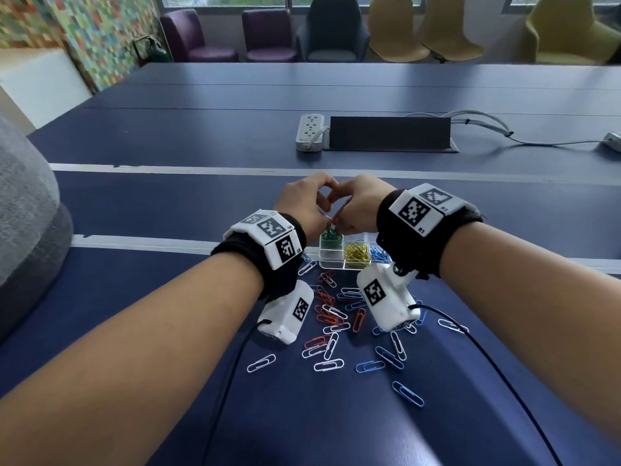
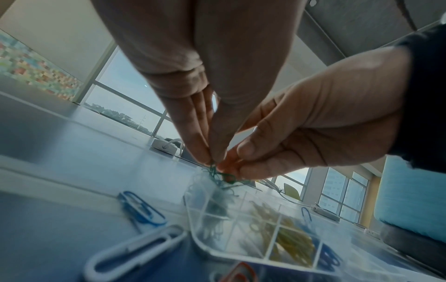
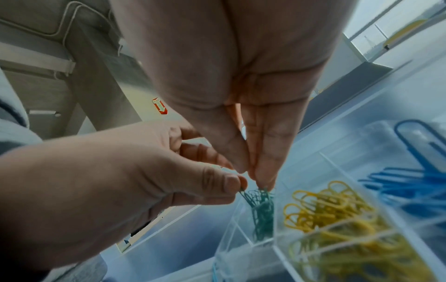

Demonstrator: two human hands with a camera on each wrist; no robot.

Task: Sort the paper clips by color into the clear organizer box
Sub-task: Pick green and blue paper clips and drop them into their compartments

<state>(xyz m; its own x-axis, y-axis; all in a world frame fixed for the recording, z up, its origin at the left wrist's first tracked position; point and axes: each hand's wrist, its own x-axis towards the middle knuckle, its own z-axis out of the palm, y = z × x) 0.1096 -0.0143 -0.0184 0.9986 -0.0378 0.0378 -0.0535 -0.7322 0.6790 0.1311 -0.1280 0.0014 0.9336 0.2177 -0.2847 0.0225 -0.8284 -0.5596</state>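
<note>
Both hands are up over the green compartment of the clear organizer box point(image 1: 339, 264) right now. The left hand point(image 1: 304, 205) and right hand point(image 1: 358, 203) each pinch into a tangled clump of green paper clips point(image 3: 262, 206) with thumb and fingertips, the clump hanging down into that compartment. Looks to me like the step is pulling linked green clips apart so they drop in loose. Yellow clips point(image 1: 356, 252) sit in the middle compartment, blue ones point(image 1: 379, 253) in the next one over.

Next move probably needs a gentle tug apart without flinging clips out of the box, then going back for the leftovers: red clips point(image 1: 324, 297), white clips point(image 1: 328, 364) and more loose blue clips point(image 1: 407, 393) are scattered on the table point(image 1: 168, 297) nearer the person.

Readable writing: only the wrist markers, "R1" on the right band point(image 1: 421, 210); the left one's tag is too small to make out
</note>
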